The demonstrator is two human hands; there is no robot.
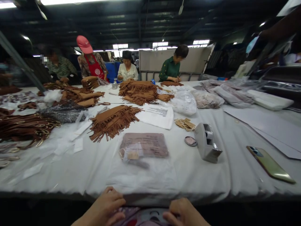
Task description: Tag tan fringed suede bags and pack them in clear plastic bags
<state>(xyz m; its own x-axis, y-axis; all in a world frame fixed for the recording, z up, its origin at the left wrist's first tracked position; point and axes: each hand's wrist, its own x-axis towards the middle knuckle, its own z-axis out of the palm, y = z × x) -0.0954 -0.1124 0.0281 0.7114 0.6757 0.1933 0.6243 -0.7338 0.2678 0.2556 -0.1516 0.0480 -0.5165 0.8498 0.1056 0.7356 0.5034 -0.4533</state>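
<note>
Head view: our left hand (107, 202) and right hand (184, 212) curl nearer us than the tape dispenser (208, 145), maybe holding something, we can't tell, and we should gently smooth flat the clear bag (150, 175) left of that dispenser.

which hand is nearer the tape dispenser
Right. The right hand is by the near edge of the table, in front and left of the tape dispenser; the left hand is farther left.
</note>
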